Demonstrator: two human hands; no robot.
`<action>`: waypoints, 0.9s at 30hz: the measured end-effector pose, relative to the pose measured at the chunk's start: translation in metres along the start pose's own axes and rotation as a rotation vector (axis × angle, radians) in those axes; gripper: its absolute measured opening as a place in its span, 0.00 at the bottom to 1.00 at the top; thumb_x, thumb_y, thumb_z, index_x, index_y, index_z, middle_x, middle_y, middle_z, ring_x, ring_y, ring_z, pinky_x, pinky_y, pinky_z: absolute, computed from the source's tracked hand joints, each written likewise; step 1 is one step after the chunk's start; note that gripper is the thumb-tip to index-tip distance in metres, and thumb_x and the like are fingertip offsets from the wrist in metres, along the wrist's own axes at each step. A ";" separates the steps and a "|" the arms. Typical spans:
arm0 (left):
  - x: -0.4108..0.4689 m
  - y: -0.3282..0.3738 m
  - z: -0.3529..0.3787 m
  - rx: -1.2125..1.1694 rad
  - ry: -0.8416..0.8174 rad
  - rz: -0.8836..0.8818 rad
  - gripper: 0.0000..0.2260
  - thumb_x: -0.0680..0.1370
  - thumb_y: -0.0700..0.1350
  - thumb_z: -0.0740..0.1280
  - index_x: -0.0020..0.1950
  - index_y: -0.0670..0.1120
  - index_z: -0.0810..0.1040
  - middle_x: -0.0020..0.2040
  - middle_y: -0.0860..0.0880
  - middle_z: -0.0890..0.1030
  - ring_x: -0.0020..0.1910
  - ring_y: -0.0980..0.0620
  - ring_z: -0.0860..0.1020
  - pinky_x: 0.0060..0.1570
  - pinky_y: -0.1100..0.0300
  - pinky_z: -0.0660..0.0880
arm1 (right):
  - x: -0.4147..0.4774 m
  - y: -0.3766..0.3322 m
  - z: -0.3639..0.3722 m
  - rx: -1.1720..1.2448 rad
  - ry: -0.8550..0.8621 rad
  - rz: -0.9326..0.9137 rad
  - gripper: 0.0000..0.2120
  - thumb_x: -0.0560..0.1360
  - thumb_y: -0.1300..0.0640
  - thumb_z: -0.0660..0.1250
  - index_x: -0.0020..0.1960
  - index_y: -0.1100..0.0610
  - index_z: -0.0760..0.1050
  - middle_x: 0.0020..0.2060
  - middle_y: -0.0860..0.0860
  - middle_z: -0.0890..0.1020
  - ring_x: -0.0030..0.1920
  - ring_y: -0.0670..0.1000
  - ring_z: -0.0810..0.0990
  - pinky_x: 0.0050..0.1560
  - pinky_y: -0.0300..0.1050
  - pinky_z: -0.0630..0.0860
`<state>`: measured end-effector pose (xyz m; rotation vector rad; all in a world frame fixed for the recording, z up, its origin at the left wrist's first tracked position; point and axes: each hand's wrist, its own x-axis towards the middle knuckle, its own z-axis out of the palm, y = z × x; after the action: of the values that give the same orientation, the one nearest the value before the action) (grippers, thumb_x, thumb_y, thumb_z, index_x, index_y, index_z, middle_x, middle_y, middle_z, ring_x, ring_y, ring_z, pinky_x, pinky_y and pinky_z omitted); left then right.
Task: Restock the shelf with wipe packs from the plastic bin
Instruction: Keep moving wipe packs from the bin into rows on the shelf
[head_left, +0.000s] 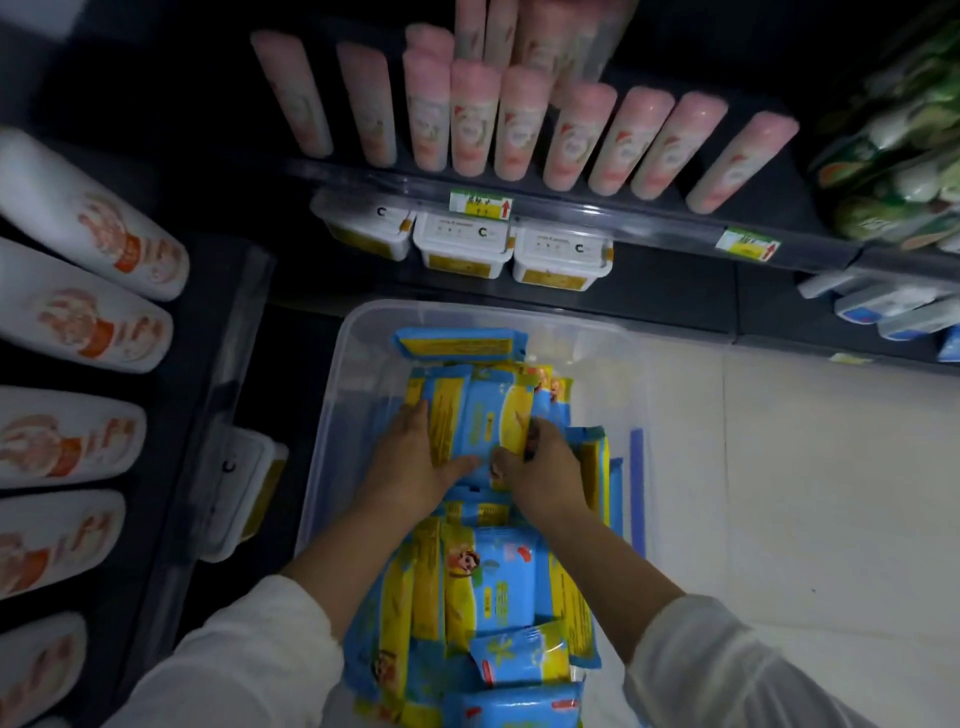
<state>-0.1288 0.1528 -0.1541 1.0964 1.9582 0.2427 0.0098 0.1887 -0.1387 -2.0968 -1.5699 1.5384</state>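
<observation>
A clear plastic bin (358, 332) stands on the floor below me, filled with several blue and yellow wipe packs (498, 577). Both hands are down inside it. My left hand (415, 462) presses against the left side of a bunch of upright wipe packs (485, 421) in the bin's middle. My right hand (540, 467) clasps the same bunch from the right, fingers curled over its edge. One pack (457, 344) lies flat at the bin's far end. The dark shelf (649, 291) runs behind the bin.
Pink tube packs (470, 119) line the upper shelf behind a clear rail with price tags (480, 202). White lidded tubs (462, 244) sit on the lower shelf. White and orange packs (88, 312) fill the left rack. Pale floor tiles (831, 467) lie to the right.
</observation>
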 end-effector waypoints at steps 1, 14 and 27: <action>0.002 0.000 0.001 0.017 0.003 -0.009 0.40 0.70 0.58 0.72 0.75 0.47 0.57 0.73 0.46 0.64 0.69 0.46 0.67 0.67 0.50 0.67 | 0.001 0.001 0.000 0.009 -0.029 0.016 0.20 0.75 0.58 0.67 0.65 0.58 0.66 0.53 0.55 0.79 0.44 0.51 0.76 0.43 0.46 0.74; -0.030 0.003 -0.031 -0.209 0.038 -0.092 0.18 0.77 0.36 0.61 0.66 0.44 0.67 0.49 0.44 0.78 0.45 0.46 0.77 0.43 0.54 0.75 | -0.024 -0.022 -0.018 0.056 -0.122 -0.057 0.06 0.74 0.67 0.64 0.50 0.60 0.71 0.44 0.57 0.79 0.41 0.56 0.79 0.38 0.50 0.76; -0.144 0.089 -0.175 -0.598 0.206 0.002 0.11 0.76 0.36 0.59 0.49 0.54 0.70 0.45 0.48 0.76 0.43 0.49 0.75 0.44 0.56 0.72 | -0.142 -0.140 -0.105 0.173 0.017 -0.302 0.13 0.71 0.71 0.64 0.46 0.54 0.73 0.33 0.49 0.77 0.31 0.47 0.76 0.31 0.36 0.72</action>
<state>-0.1715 0.1332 0.0845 0.6965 1.8728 0.9072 0.0031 0.1924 0.0868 -1.6889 -1.5949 1.4859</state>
